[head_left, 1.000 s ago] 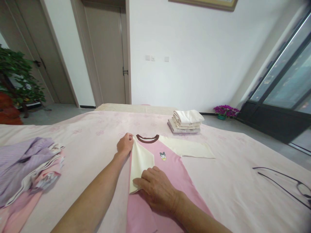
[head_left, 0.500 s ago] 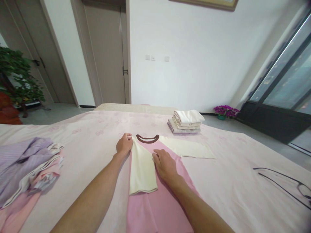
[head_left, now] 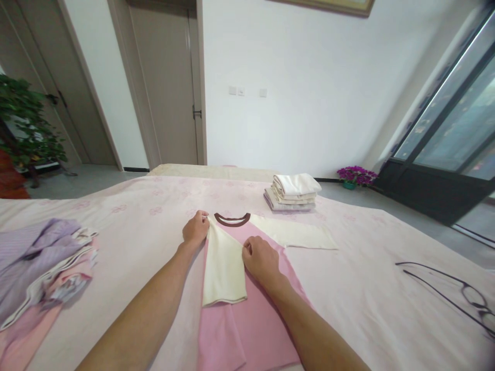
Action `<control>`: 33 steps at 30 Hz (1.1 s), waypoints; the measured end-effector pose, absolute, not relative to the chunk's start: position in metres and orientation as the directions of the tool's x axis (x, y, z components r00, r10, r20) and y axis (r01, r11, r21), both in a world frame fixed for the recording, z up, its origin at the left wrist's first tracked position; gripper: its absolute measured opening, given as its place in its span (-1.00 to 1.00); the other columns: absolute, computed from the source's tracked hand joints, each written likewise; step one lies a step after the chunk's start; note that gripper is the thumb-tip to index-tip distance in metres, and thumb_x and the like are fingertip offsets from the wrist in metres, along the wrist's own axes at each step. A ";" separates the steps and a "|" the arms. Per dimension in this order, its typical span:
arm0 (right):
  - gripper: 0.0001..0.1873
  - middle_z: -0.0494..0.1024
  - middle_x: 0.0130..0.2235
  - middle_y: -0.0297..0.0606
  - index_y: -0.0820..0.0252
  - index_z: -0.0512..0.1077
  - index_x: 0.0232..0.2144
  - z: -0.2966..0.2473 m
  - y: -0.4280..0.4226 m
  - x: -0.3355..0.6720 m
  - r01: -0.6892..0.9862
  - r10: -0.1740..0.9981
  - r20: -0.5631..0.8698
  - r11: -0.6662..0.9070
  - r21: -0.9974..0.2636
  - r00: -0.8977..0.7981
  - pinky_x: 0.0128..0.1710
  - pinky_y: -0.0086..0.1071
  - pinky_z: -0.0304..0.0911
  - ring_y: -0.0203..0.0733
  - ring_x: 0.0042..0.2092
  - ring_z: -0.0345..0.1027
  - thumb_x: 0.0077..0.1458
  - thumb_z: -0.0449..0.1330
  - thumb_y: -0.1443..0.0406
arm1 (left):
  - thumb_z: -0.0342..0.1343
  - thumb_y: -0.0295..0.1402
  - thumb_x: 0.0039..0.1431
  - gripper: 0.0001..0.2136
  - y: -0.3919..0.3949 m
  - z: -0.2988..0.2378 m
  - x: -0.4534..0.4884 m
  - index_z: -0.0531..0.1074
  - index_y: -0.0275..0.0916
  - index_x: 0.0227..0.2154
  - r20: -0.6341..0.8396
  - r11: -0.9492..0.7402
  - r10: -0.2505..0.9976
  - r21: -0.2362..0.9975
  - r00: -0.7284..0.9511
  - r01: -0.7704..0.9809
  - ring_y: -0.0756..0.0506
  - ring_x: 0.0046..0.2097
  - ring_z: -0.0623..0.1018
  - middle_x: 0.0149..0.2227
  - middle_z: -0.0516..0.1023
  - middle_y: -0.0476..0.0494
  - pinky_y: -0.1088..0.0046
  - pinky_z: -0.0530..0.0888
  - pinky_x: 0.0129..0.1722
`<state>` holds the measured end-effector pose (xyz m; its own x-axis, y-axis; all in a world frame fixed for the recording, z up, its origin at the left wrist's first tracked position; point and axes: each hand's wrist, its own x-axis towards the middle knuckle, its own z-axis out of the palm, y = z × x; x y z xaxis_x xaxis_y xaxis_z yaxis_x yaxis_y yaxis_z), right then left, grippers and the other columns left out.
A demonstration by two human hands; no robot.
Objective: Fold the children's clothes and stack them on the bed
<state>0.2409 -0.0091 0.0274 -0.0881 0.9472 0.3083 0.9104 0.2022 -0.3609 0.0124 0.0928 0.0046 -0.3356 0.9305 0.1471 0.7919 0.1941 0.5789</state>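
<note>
A pink shirt point(head_left: 263, 314) with cream sleeves and a brown collar lies flat on the bed in front of me. Its left sleeve point(head_left: 224, 265) is folded inward over the body; the right sleeve point(head_left: 294, 235) lies stretched out to the right. My left hand point(head_left: 196, 230) is closed on the shirt's left shoulder beside the collar. Curled into a loose fist, my right hand point(head_left: 261, 260) presses on the shirt's chest at the folded sleeve's inner edge.
A heap of unfolded purple and pink clothes point(head_left: 42, 265) lies at the left. A stack of folded cream garments point(head_left: 291, 191) sits at the bed's far side. Glasses point(head_left: 460, 293) lie at the right. Doors, a plant and a glass wall surround the bed point(head_left: 367, 288).
My right hand slid from the folded sleeve's lower end up to the shirt's chest and curled shut. My left hand stayed on the shoulder.
</note>
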 end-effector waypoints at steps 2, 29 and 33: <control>-0.89 0.49 -0.30 -0.23 0.15 0.45 -0.32 0.029 -0.017 0.240 0.860 0.896 0.404 0.344 -0.376 -0.181 -0.27 -0.34 0.08 -0.15 -0.24 0.32 0.13 0.12 0.33 | -0.02 -0.26 0.24 -0.76 0.093 0.005 0.012 0.44 -0.04 -0.08 0.148 0.182 0.936 0.576 -0.320 0.797 -0.15 -0.11 0.58 -0.10 0.64 -0.05 0.42 0.38 -0.25; -0.62 0.49 0.05 -0.08 0.21 0.38 0.10 0.030 -0.042 0.232 0.662 0.689 0.504 0.698 -0.272 -0.520 0.08 -0.20 0.17 -0.09 0.06 0.30 0.32 -0.02 0.25 | -0.14 -0.32 0.29 -0.71 0.089 -0.003 0.011 0.42 -0.16 -0.05 0.325 0.042 0.911 0.541 -0.255 0.840 -0.09 -0.01 0.52 0.05 0.43 -0.18 0.39 0.43 -0.01; -0.44 0.20 0.32 -0.02 0.30 0.18 0.28 0.019 -0.032 0.238 0.743 0.745 0.346 0.647 -0.168 -0.570 0.30 -0.02 -0.07 0.03 0.34 -0.01 0.32 -0.02 0.16 | -0.02 -0.29 0.22 -0.72 0.085 -0.003 0.015 0.46 -0.17 -0.06 0.341 -0.012 0.926 0.455 -0.162 0.890 -0.16 0.04 0.49 0.03 0.46 -0.20 0.32 0.38 0.07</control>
